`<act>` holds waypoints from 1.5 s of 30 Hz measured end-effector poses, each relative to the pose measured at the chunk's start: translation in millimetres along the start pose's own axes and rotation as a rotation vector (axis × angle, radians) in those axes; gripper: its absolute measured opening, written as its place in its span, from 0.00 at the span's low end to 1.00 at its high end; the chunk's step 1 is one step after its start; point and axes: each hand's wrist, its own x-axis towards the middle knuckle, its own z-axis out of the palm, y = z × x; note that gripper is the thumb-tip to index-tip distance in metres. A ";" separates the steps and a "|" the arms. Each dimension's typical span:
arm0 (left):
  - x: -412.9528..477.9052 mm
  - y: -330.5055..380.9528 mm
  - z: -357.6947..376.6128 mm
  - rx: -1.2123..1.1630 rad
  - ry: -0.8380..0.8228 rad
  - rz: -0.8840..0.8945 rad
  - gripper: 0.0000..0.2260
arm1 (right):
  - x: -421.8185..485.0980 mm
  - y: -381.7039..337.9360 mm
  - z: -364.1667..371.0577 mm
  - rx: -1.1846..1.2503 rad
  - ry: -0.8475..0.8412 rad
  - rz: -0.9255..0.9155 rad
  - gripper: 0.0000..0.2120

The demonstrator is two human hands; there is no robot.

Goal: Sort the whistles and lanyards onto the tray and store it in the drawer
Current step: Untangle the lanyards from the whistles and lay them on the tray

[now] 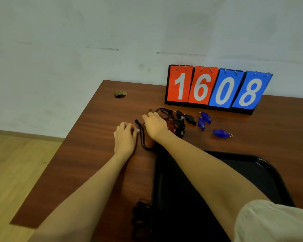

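Two hands are resting on the brown counter (87, 154), close together, near its far left part. The left hand (125, 137) is lying with bent fingers, and its thumb is touching a loop of black lanyard cord (140, 137) which is lying between the two hands. I cannot tell if this hand is pinching the cord or only touching it. The right hand (155, 126) is reaching over the cord with its back turned up, and its fingers are pointing down at the left edge of a pile of black lanyards (177, 124); the fingertips are hidden, so I cannot tell if they are holding anything. Something red is showing inside the pile.

Just right of the pile a black whistle (189, 118) is lying on the counter. Further right three blue whistles are lying: two touching each other (204, 119) and one alone (220, 133), a little nearer to the person.

A black tray (262, 172) is sitting on the counter under the right forearm, nearer than the whistles. Beside its left edge another dark bunch of cord (141, 212) is lying, blurred.

At the far edge a flip scoreboard (217, 88) is standing, showing 16 in red and 08 in blue. A round hole (120, 94) is showing in the counter to its left.
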 end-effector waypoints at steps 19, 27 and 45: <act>-33.6 74.1 -39.1 0.087 -0.196 0.055 0.21 | -83.8 27.2 -127.5 0.395 0.442 0.045 0.13; -45.7 192.7 -119.2 -0.478 -0.146 0.291 0.11 | -142.4 39.6 -198.6 0.494 0.583 -0.025 0.07; -54.5 225.9 -172.9 -0.190 -0.011 0.366 0.13 | -258.0 125.4 -251.4 0.646 0.974 0.235 0.12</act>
